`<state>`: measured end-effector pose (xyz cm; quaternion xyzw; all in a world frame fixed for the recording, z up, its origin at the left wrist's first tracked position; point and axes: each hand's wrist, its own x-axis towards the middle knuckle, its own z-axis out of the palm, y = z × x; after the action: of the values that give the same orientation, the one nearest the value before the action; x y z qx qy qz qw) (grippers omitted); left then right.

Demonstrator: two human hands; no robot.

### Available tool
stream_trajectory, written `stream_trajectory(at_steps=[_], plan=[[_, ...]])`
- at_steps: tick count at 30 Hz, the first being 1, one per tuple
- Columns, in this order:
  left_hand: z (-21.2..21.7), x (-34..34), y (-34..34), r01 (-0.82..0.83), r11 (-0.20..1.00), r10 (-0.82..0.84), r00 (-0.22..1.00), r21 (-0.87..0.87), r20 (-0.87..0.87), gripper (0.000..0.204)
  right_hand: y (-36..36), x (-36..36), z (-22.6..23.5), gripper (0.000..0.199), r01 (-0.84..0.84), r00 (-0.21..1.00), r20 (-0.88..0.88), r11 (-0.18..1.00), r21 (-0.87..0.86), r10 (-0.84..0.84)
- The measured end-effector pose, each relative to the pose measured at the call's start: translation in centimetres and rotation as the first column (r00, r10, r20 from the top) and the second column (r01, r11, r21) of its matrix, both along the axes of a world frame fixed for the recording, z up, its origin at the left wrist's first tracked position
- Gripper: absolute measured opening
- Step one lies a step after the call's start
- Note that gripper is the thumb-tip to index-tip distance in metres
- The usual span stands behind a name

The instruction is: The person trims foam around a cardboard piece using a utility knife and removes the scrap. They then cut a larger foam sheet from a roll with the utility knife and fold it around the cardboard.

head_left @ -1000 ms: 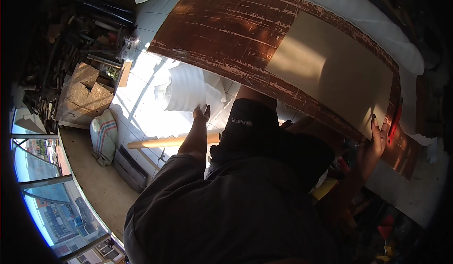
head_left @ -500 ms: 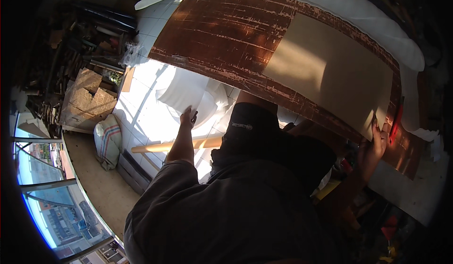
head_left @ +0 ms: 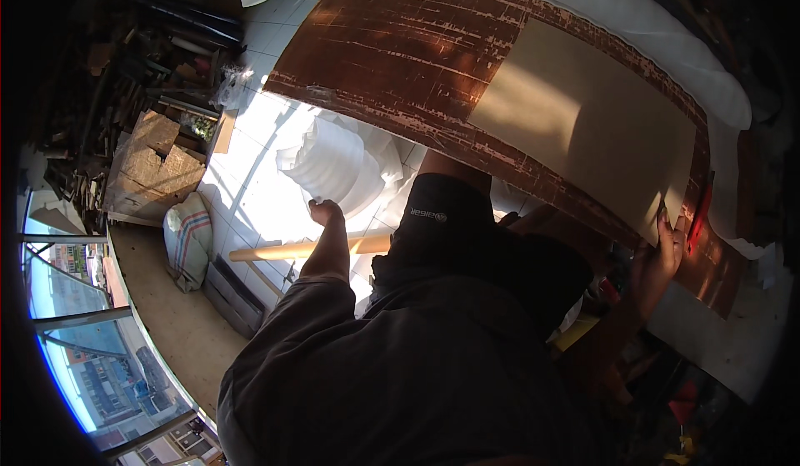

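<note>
My left hand is closed in bright light over the floor, just below a loosely rolled white foam sheet. What its fingers hold, if anything, does not show. At the right end of the worn brown table, my right hand has its fingers on the near right corner of a flat tan board and grips it there. Thumb and fingertips are partly in shadow. A long red object lies just right of that hand, its kind unclear.
A long tan tube lies below my left arm. White sheeting runs along the table's far edge. Left are a striped sack, a broken cardboard box and piled scraps. Windows line the lower left.
My left hand has drawn slightly back and left, away from the middle of the foam sheet, whose folds now stand out more. My right hand and the tan board stay put.
</note>
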<state>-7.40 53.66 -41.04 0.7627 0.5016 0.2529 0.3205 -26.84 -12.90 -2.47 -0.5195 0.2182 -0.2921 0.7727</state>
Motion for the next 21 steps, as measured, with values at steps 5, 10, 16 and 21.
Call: stream_trajectory(at_steps=[5,10,16,21], plan=[[2.1,-2.2,1.4,0.257,0.947,-0.186,0.929,0.195,-0.318,0.024,-0.3,-0.1,-0.4,0.051,-0.006,1.000,0.017,1.000,0.002,0.006],[3.4,-3.8,2.4,0.267,0.889,-0.116,0.918,0.373,-0.379,0.019,-0.4,-0.2,-0.5,0.050,-0.006,1.000,0.016,1.000,-0.008,0.006],[4.2,-3.9,1.5,0.144,0.963,0.002,0.839,0.226,-0.544,0.019,-0.6,-0.1,-0.5,0.049,-0.057,0.997,0.051,0.998,-0.013,0.058],[1.0,-2.8,3.7,0.124,0.987,-0.157,0.894,-0.105,-0.420,0.020,-0.3,-0.2,-0.1,0.050,0.000,1.000,-0.014,1.000,-0.008,-0.001]])
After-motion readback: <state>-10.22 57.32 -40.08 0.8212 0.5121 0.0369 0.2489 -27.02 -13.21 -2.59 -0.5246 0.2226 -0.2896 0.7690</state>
